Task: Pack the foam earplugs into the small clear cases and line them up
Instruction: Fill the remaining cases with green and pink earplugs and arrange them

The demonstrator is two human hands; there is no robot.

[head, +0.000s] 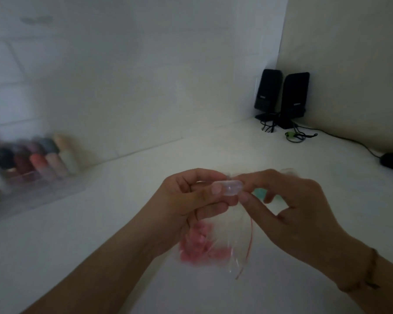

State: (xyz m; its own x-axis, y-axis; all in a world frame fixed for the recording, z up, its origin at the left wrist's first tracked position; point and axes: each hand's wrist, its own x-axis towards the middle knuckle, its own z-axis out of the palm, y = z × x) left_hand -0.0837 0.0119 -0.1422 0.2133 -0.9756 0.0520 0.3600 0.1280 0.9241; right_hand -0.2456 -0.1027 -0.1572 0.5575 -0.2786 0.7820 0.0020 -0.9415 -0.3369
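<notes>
Head view: both hands meet above the white worktop [123, 223] around one small clear case [228, 188]. The left hand [191, 198] has its fingers curled round the case's left end, thumb on top. The right hand [288, 205] pinches the case's right end between thumb and forefinger, its other fingers loosely bent behind.

By my reading the step in hand is working the case itself, either prising the lid up or pressing it closed; the blur does not let me say which. If it is being opened, the next move calls for a steady hold by the left hand while the right lifts the lid, then a reach down for an earplug.

Below the hands, just under the left palm, hangs or lies a clear zip bag [216, 243] with a red seal strip, holding pink earplugs [197, 245]. Whether the left hand also grips the bag's mouth I cannot tell.

Behind the right hand's fingers shows something pale green [258, 193], and beyond its knuckles a faint clear shape [287, 170], perhaps another case; both are mostly hidden. Whether the held case has anything inside cannot be made out.

Far to the left of the left hand stands a blurred clear box of coloured bottles [39, 164]; far beyond the right hand, two black speakers [281, 96].
</notes>
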